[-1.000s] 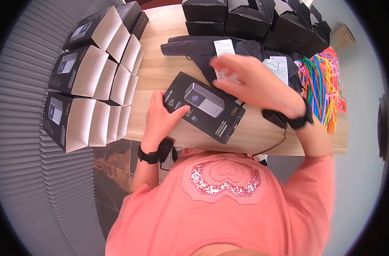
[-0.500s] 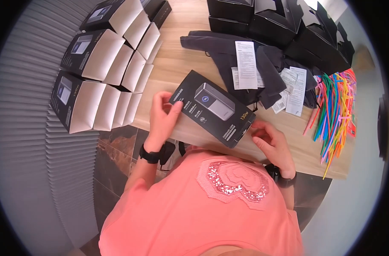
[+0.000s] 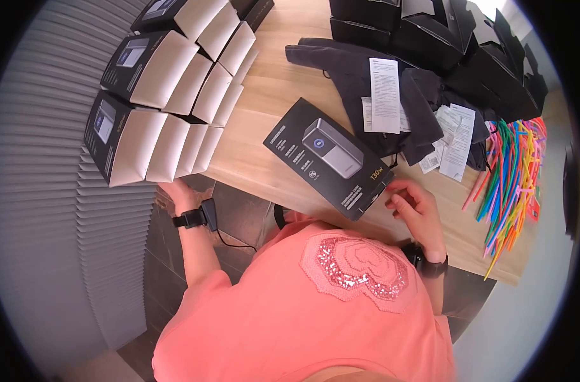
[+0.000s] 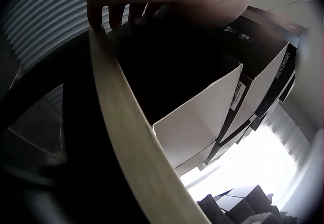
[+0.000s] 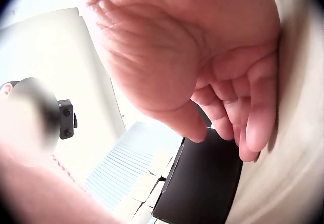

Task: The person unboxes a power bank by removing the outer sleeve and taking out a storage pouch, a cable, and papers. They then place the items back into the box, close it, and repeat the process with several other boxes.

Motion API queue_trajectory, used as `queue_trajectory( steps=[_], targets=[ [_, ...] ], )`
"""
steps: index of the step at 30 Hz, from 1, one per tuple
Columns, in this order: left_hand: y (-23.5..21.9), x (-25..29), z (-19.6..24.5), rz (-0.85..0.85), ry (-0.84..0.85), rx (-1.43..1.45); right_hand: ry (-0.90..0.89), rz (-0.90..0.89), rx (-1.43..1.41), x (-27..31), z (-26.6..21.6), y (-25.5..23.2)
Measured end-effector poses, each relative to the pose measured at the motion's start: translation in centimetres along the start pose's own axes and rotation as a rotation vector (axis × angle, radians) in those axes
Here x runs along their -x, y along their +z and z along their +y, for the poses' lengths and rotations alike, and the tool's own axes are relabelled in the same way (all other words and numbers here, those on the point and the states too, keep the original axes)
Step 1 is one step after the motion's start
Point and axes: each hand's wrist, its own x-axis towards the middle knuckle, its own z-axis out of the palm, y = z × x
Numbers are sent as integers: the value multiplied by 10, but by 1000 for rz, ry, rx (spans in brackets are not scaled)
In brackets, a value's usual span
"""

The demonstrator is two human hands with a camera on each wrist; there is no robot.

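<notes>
A black power bank box [image 3: 331,159] printed "130W" lies flat and slanted on the table before the person. By its right end rests the right hand [image 3: 417,207], fingertips right at the box's corner. In the right wrist view the fingers [image 5: 260,107] are loosely bent, with the box's dark side [image 5: 202,178] beyond them. The left hand [image 3: 175,193] is low at the near end of the box stack [image 3: 134,143], partly hidden by it in the head view. From the left wrist, its fingers [image 4: 116,14] hang down beside a black box [image 4: 172,67] at the table edge.
Black cloth pouches [image 3: 341,73] lie behind the box, with printed leaflets [image 3: 384,95] on them. Several black boxes with raised flaps [image 3: 430,32] stand at the back. Colourful twist ties [image 3: 509,184] lie at the right edge of the wooden table [image 3: 271,83].
The right hand came down from over the pouches to the box's right end. The left hand let go of the power bank box and moved left to the stack. The head view shifted.
</notes>
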Motion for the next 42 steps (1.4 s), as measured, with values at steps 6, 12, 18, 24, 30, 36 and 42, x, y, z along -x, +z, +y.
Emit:
queue_trajectory(
  steps=[6,12,18,24,30,36,42],
  targets=[
    [16,9,-7,27,-27,97,8,0,-42,1,8,-2],
    [4,-1,-34,23,-26,65,44,-9,-60,-1,3,-3],
    [23,16,5,30,-40,27,15,-7,-71,-1,7,-3],
    [25,32,29,12,-86,16,55,-4,-69,-3,2,-3],
    [-4,31,1,-56,13,20,29,-22,-76,-1,1,-4],
    [-5,52,10,47,-65,-100,9,-20,-70,-1,4,-4],
    [-5,57,13,109,-87,-164,27,-36,-89,-2,5,-6]
  ],
)
